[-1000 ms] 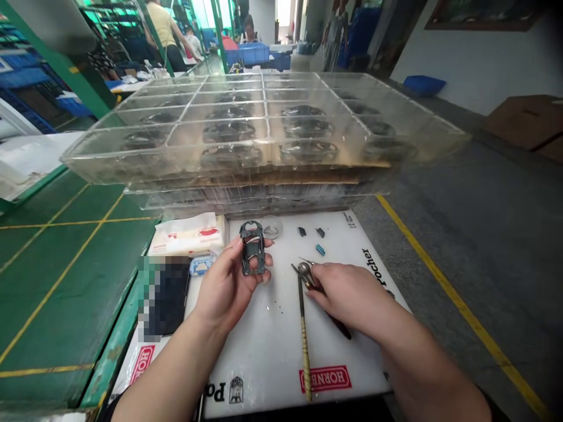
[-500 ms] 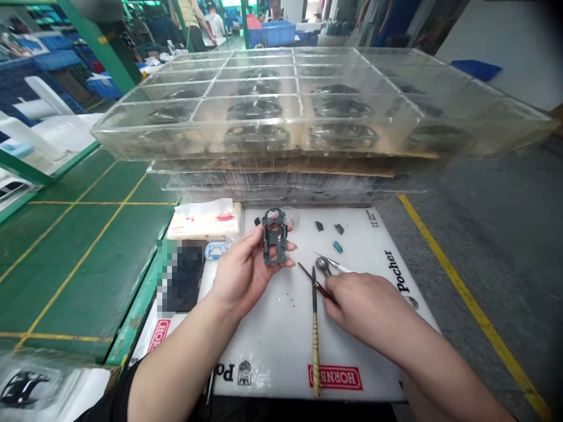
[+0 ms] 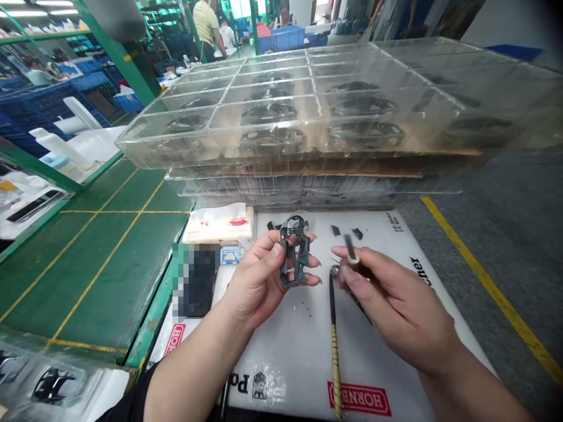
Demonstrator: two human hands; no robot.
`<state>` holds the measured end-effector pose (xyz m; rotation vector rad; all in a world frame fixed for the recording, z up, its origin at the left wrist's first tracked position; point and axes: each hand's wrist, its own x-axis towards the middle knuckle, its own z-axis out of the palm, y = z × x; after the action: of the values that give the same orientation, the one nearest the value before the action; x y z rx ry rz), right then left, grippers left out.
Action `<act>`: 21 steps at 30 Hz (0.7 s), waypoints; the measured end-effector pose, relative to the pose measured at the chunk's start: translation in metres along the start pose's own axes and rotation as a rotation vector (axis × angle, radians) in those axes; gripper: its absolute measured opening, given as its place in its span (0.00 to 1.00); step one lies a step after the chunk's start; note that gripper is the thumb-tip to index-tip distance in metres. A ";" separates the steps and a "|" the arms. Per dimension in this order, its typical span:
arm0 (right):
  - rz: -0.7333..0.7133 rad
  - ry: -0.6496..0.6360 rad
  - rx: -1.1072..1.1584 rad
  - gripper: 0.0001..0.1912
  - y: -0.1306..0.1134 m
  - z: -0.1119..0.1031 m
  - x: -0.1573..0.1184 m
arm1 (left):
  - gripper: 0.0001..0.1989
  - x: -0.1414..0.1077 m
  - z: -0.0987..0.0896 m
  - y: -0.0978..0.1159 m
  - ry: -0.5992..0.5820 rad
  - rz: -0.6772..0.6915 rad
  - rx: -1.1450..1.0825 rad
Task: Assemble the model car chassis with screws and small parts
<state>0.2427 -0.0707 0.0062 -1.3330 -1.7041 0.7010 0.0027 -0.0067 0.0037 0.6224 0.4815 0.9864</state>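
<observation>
A dark grey car-body-shaped plastic frame [image 3: 295,252] is held in my left hand [image 3: 264,275], thumb on its near side and fingertips showing past its right edge. My right hand [image 3: 391,293] is closed on a thin tool [image 3: 352,249] whose dark, blurred tip points up and away. Just left of my right hand, a file with a yellow wrapped handle [image 3: 335,351] lies on the white mat [image 3: 281,357]. A round metal tool end [image 3: 335,271] shows beside my right fingers, partly hidden. Small dark pieces [image 3: 357,234] lie beyond my right hand.
Stacked clear trays [image 3: 308,140] with dark parts stand at the back of the mat. A tissue pack [image 3: 220,224] and a dark phone [image 3: 196,281] are at the left, beside a green table [image 3: 105,252]. People are in the background.
My right hand has risen, turned and taken hold of a tool. My left hand has tilted the frame. The whole view has shifted slightly.
</observation>
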 end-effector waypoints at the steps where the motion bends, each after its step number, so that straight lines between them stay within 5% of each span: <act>1: -0.034 0.019 -0.039 0.18 0.000 0.002 -0.001 | 0.22 0.000 0.000 0.000 0.004 0.010 0.014; 7: 0.043 0.145 -0.051 0.12 0.004 0.000 -0.004 | 0.25 0.001 -0.001 0.001 0.066 0.068 0.056; 12: -0.087 0.110 -0.182 0.07 0.003 -0.006 0.006 | 0.18 0.003 -0.001 0.004 0.097 0.017 0.016; 21: -0.086 0.111 -0.193 0.07 0.003 -0.002 0.009 | 0.18 -0.001 -0.003 0.004 -0.008 -0.007 0.019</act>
<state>0.2454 -0.0617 0.0071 -1.3943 -1.7617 0.4135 -0.0019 -0.0046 0.0049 0.6412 0.4857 0.9734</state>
